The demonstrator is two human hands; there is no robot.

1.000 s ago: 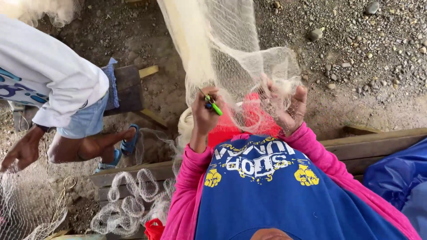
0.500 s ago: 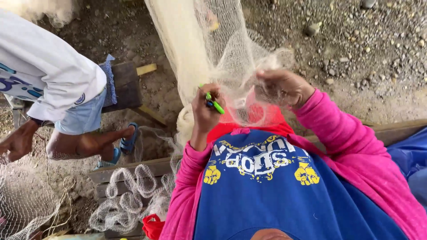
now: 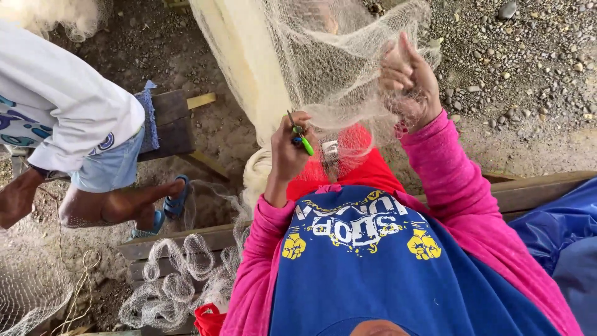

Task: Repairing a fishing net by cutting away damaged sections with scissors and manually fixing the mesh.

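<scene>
A pale, fine-meshed fishing net (image 3: 323, 68) hangs in front of me and drapes over my lap. My left hand (image 3: 287, 149) is closed around small green-handled scissors (image 3: 302, 138), their tips pointing up into the mesh. My right hand (image 3: 407, 78) is raised higher, fingers pinched on a fold of the net and stretching it up to the right. Both my sleeves are bright pink, over a blue shirt and red cloth on my lap.
Another person in a white shirt and denim shorts (image 3: 68, 124) sits on a dark wooden stool (image 3: 171, 121) to my left, blue sandals on. Coiled net (image 3: 174, 280) lies on a wooden plank (image 3: 528, 190). Blue plastic sheet (image 3: 559, 230) sits right. Gravel ground (image 3: 528, 56) lies beyond.
My right hand has risen and moved right, lifting the net fold higher. The left hand with the scissors has stayed near the middle, tips now pointing up.
</scene>
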